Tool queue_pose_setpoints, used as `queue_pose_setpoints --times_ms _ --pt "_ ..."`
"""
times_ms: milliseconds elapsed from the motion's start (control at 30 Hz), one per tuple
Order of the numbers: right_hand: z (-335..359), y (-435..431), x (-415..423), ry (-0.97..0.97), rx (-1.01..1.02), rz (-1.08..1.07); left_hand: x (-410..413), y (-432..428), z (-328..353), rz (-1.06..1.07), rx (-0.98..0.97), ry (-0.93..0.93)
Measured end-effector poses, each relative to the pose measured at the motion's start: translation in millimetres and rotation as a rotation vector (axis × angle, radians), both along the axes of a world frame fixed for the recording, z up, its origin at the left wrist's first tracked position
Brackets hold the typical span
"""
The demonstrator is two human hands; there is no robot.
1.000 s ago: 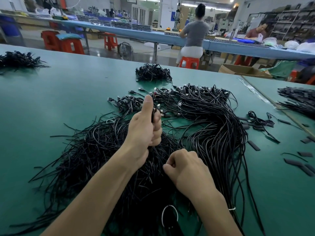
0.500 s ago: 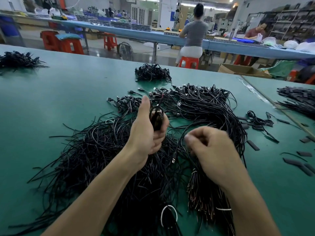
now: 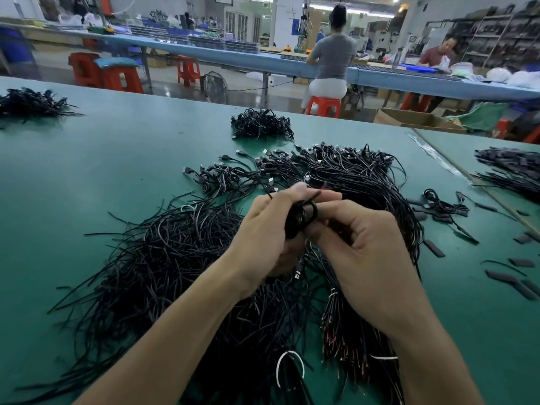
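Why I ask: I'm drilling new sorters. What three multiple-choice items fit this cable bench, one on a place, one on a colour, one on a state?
1. Where does the small cable heap lie?
A. Beyond the big pile, farther from the person
B. On a red stool
C. In a cardboard box

2. What colour is the table?
A. White
B. Green
C. Red

3. How is the coiled cable held?
A. It lies loose on the table
B. It hangs from a shelf
C. The left hand and right hand both grip it

Answers: 1 A, it sits on the table past the pile; 2 B, the bare surface is green; 3 C, fingers of both hands curl round the coil above the pile.
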State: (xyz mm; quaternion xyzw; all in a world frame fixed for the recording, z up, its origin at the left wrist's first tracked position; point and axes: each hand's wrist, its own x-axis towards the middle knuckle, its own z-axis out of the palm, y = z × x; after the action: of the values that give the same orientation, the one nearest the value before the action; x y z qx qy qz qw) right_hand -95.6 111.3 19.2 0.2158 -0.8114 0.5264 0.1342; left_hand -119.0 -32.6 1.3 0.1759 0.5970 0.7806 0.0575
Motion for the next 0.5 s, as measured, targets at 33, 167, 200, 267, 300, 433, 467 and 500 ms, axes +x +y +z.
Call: queue_pose_setpoints --times_ms 33,167,200,267,300,433,467,500 --pt "0.7 0.3 0.6 -0.014 0.002 0.024 -0.4 -0.5 -0.2 0.034 0.004 -0.001" --pt "0.4 -2.2 2.1 0.022 -0.092 -0.044 -2.4 1.2 -1.6 0.135 0.053 0.011" --pt "-0.2 -3.0 2.2 0.053 -0.093 -0.066 -3.0 1.6 -1.8 0.149 0.066 0.016" --pt "-0.7 -5.9 3.1 0.101 -0.02 -0.078 -4.2 2.1 -3.5 0.181 0.071 0.027" --pt "-1.0 -7.4 3.8 0.125 0.036 -0.073 -4.4 2.4 -4.3 0.203 0.064 0.029" --pt "-2.3 -10.1 5.2 0.196 0.215 -0.072 -7.2 4.7 -8.2 0.326 -0.025 0.005" --pt "-2.9 -11.3 5.4 0.212 0.253 -0.078 -8.3 5.2 -9.5 0.358 -0.048 -0.005" --pt "-3.6 -13.2 5.6 0.232 0.285 -0.08 -8.7 5.7 -9.7 0.39 -0.081 -0.014"
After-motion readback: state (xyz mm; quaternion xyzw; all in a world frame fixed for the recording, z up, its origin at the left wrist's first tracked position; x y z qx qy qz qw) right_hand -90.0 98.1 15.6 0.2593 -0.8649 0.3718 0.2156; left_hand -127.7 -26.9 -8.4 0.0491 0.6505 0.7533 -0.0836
